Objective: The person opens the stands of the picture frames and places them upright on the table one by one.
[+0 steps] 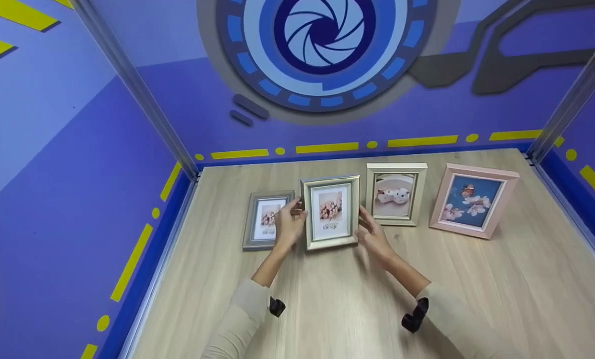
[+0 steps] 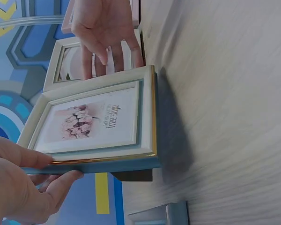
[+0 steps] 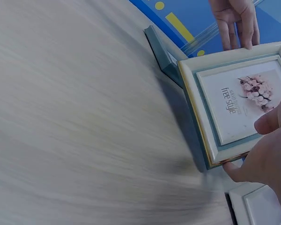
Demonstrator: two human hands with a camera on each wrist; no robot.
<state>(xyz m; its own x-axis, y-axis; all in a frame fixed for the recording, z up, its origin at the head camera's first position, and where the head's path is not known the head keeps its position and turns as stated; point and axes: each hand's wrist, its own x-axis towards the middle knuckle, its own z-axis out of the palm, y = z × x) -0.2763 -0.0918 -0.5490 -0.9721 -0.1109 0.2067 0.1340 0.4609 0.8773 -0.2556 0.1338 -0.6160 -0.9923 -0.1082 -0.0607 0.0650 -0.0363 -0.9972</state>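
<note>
A cream picture frame with a gold-and-teal edge (image 1: pixel 330 213) stands nearly upright, a flower print behind its glass. My left hand (image 1: pixel 291 225) pinches its left side, thumb in front and fingers behind, as the left wrist view (image 2: pixel 23 183) shows. At the opposite side is my right hand (image 1: pixel 375 238), its fingers fairly straight against the edge. In the right wrist view, the right thumb (image 3: pixel 268 121) overlaps the frame's front, and whether it touches is unclear. A dark stand piece (image 2: pixel 131 176) shows behind the frame.
A grey picture frame (image 1: pixel 250 229) is just left of the left hand. To the right stand a cream frame (image 1: pixel 397 222) with a print of white figures and a pink frame (image 1: pixel 459 230) with a blossom print. Patterned blue walls (image 1: pixel 177 109) enclose the wooden table (image 1: pixel 327 309).
</note>
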